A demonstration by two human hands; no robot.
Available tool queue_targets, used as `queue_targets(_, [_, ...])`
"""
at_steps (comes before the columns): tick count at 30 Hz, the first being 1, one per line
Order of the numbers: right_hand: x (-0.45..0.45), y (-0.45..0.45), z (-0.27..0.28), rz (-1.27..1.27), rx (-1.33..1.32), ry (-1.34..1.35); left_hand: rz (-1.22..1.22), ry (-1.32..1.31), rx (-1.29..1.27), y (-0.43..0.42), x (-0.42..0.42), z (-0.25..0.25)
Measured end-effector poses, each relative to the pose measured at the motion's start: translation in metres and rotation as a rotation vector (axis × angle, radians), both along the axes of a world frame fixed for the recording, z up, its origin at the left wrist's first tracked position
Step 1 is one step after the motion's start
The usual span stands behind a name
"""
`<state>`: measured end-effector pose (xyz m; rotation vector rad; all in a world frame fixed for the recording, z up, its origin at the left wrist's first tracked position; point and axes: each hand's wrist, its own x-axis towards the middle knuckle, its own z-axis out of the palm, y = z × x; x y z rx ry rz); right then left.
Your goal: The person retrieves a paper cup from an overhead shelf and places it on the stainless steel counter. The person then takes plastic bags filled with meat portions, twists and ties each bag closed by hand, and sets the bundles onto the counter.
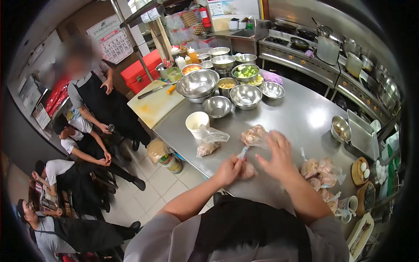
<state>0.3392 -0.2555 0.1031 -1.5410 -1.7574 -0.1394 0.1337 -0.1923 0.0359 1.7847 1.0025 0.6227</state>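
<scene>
My left hand [228, 170] is closed on the twisted neck of a clear plastic bag of raw meat [248, 171], low over the steel table. My right hand [280, 156] has its fingers apart and hovers beside that bag's neck, holding nothing. Just beyond it lies another bag of meat [254, 135], its loose plastic partly hidden by my right fingers. To the left, an untied-looking bag of meat [207, 149] rests on the table by a white tub [197, 124]. Several tied bags of meat [321, 172] are heaped to the right of my right arm.
Steel bowls [216, 107] and a bowl of cut green vegetables [245, 73] stand at the back. A knife [153, 91] lies on the cutting board [161, 105] at left. Right are a metal tray [362, 134] and bamboo steamers [360, 171]. Several people [102, 105] are at left.
</scene>
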Motion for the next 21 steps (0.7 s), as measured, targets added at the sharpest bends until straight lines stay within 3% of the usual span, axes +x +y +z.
queue_targets(2, [0.008, 0.015, 0.011, -0.138, -0.028, -0.202, 0.114, 0.04, 0.254, 0.022, 0.007, -0.012])
queue_targets(5, [0.024, 0.041, -0.023, -0.22, -0.186, -0.289, 0.267, 0.024, 0.389, 0.059, 0.018, -0.018])
queue_targets(6, [0.031, 0.049, -0.035, -0.187, -0.33, -0.202, 0.242, 0.09, 0.26, 0.061, 0.018, 0.005])
queue_targets(8, [0.044, 0.062, -0.052, -0.122, -0.612, -0.025, 0.324, 0.047, 0.357, 0.069, 0.018, -0.01])
queue_targets(11, [0.031, 0.047, -0.054, -0.063, -0.371, 0.069, 0.306, -0.025, 0.497, 0.035, 0.01, 0.005])
queue_targets(14, [0.025, 0.045, -0.046, 0.002, -0.3, 0.207, 0.103, -0.047, 0.578, 0.006, 0.009, -0.002])
queue_targets(15, [0.023, 0.042, -0.044, 0.027, -0.31, 0.263, 0.01, -0.05, 0.577, -0.005, 0.012, -0.011])
queue_targets(19, [0.008, 0.028, -0.04, 0.192, -0.572, 0.437, 0.051, -0.059, 0.636, -0.026, 0.032, -0.031])
queue_targets(21, [-0.002, 0.018, -0.032, 0.268, -0.695, 0.498, -0.03, -0.087, 0.531, -0.026, 0.041, -0.036])
